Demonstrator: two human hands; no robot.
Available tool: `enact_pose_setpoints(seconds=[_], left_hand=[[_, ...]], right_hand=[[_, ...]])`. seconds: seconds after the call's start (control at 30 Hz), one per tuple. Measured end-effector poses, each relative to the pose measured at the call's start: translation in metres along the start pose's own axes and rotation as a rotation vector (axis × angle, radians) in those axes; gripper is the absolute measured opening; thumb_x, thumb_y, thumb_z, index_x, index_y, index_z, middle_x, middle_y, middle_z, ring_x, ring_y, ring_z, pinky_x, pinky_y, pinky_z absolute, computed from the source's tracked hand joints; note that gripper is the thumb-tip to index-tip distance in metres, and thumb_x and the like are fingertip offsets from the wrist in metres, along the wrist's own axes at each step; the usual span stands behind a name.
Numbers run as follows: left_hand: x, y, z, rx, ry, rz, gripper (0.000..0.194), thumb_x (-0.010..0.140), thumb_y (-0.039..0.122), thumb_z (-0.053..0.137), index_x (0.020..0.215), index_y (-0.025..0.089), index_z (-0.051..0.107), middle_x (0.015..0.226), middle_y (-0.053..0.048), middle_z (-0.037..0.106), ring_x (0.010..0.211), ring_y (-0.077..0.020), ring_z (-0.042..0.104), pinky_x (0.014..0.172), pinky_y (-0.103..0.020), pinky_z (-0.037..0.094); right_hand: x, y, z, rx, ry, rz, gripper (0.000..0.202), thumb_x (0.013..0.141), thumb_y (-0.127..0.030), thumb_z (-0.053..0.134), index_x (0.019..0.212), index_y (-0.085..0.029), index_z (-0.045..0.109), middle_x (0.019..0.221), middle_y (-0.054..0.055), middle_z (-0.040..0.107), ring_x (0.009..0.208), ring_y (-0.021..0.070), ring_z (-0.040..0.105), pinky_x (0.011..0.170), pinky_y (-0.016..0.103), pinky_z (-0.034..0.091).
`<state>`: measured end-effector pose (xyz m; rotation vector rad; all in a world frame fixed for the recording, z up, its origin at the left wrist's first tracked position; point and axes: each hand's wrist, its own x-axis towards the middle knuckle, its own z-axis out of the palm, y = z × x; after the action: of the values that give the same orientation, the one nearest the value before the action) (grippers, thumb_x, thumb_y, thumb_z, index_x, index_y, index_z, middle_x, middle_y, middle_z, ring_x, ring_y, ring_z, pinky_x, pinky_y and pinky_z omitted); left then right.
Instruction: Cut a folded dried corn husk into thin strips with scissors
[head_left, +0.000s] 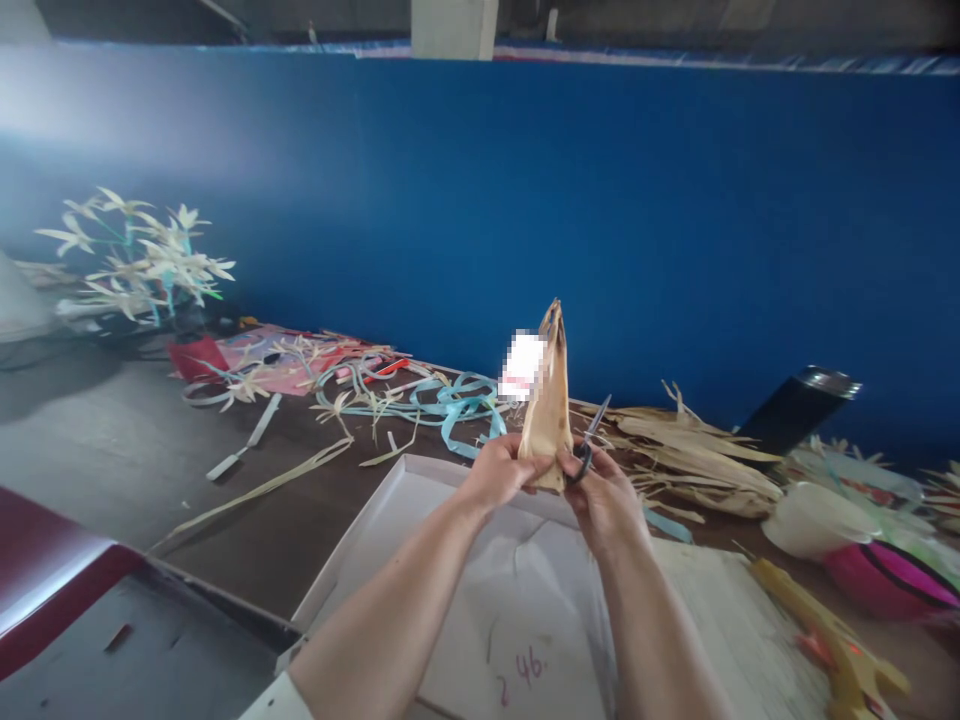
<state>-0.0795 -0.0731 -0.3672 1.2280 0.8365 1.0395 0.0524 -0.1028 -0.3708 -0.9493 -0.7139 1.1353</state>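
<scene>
A dried corn husk [547,410], pale tan and tapering to a dark-streaked tip, stands upright between my two hands. Its lower left edge is pinched by my left hand [504,468]. On the lower right edge, my right hand [600,490] grips it with thumb and fingers. A pair of scissors [589,440] also sits in my right hand, dark handle at the fingers and blades pointing up and right. Below both hands lies a shallow white box lid [525,600] with handwritten numbers on it.
A pile of dried husks [682,450] lies right, beside a dark bottle [795,410]. Nearer are a white bowl [817,520], a pink container [892,580] and a yellow glue gun [825,630]. Blue ribbon [465,405] lies behind; husk flowers [161,260] stand left.
</scene>
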Motion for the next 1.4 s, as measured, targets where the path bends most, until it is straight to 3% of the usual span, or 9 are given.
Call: enact_pose_setpoints(seconds=[0.13,0.27,0.4,0.5,0.73,0.97,1.17,1.3,1.4], left_hand=[[-0.001,0.001,-0.003,0.011,-0.026,-0.012,0.036,0.063,0.038,0.069,0.087,0.010,0.068,0.073,-0.007,0.064,0.060,-0.0132,0.057,0.048,-0.020,0.043],[-0.002,0.005,-0.004,-0.021,-0.020,-0.012,0.039,0.063,0.038,0.070,0.090,0.010,0.068,0.076,-0.008,0.066,0.063,-0.0154,0.060,0.051,-0.021,0.046],[0.002,0.006,-0.006,-0.159,0.108,0.039,0.038,0.064,0.035,0.071,0.092,0.010,0.067,0.083,-0.009,0.069,0.071,-0.0185,0.064,0.065,-0.028,0.052],[0.004,0.004,-0.007,-0.100,0.232,0.083,0.034,0.065,0.035,0.070,0.089,0.010,0.067,0.082,-0.009,0.069,0.073,-0.0192,0.064,0.067,-0.028,0.052],[0.000,0.006,-0.003,-0.132,0.161,0.115,0.040,0.066,0.036,0.070,0.095,0.009,0.068,0.087,-0.011,0.069,0.078,-0.0212,0.065,0.069,-0.028,0.051],[0.001,0.013,-0.006,-0.147,0.241,0.061,0.041,0.061,0.037,0.074,0.090,0.009,0.069,0.085,-0.011,0.069,0.074,-0.0199,0.065,0.066,-0.027,0.051],[0.011,0.011,-0.019,-0.206,0.455,0.126,0.037,0.062,0.038,0.072,0.088,0.012,0.069,0.077,-0.007,0.069,0.065,-0.0162,0.063,0.058,-0.022,0.047],[0.012,0.013,-0.021,-0.231,0.518,0.163,0.036,0.063,0.039,0.070,0.087,0.012,0.069,0.074,-0.006,0.068,0.063,-0.0155,0.062,0.056,-0.022,0.045],[0.009,0.015,-0.020,-0.213,0.524,0.177,0.036,0.064,0.039,0.070,0.087,0.012,0.068,0.075,-0.006,0.068,0.064,-0.0154,0.061,0.056,-0.022,0.045]], right_hand=[[0.001,-0.002,-0.003,0.006,-0.013,0.038,0.050,0.050,-0.023,0.082,0.096,-0.022,0.063,0.071,-0.002,0.062,0.051,0.0077,0.050,0.044,0.019,0.039],[0.001,-0.003,-0.007,-0.022,-0.059,0.056,0.046,0.051,-0.024,0.081,0.094,-0.021,0.064,0.068,-0.004,0.059,0.044,0.0036,0.040,0.036,0.016,0.026],[-0.002,-0.003,-0.005,-0.102,-0.125,0.131,0.049,0.055,-0.026,0.079,0.101,-0.022,0.063,0.069,-0.002,0.061,0.058,0.0086,0.051,0.040,0.016,0.028],[-0.005,-0.001,0.000,-0.131,-0.150,0.116,0.051,0.054,-0.026,0.080,0.102,-0.022,0.063,0.068,-0.002,0.061,0.059,0.0092,0.051,0.041,0.016,0.028],[-0.003,0.001,0.004,-0.037,-0.061,0.055,0.047,0.052,-0.021,0.081,0.097,-0.023,0.065,0.065,-0.004,0.058,0.055,0.0058,0.048,0.040,0.013,0.029],[-0.003,0.000,0.004,-0.021,-0.044,0.096,0.047,0.055,-0.023,0.080,0.098,-0.024,0.064,0.069,-0.003,0.059,0.059,0.0076,0.052,0.042,0.014,0.035],[-0.013,0.002,0.005,-0.176,-0.258,0.217,0.035,0.068,-0.041,0.071,0.096,-0.021,0.062,0.080,0.003,0.061,0.070,0.0119,0.053,0.049,0.018,0.036],[-0.018,0.005,0.008,-0.361,-0.414,0.201,0.031,0.074,-0.046,0.065,0.091,-0.020,0.061,0.074,0.003,0.058,0.068,0.0124,0.050,0.048,0.020,0.032],[-0.019,0.005,0.010,-0.462,-0.416,0.174,0.035,0.073,-0.048,0.065,0.095,-0.021,0.062,0.071,0.002,0.057,0.064,0.0121,0.048,0.046,0.020,0.027]])
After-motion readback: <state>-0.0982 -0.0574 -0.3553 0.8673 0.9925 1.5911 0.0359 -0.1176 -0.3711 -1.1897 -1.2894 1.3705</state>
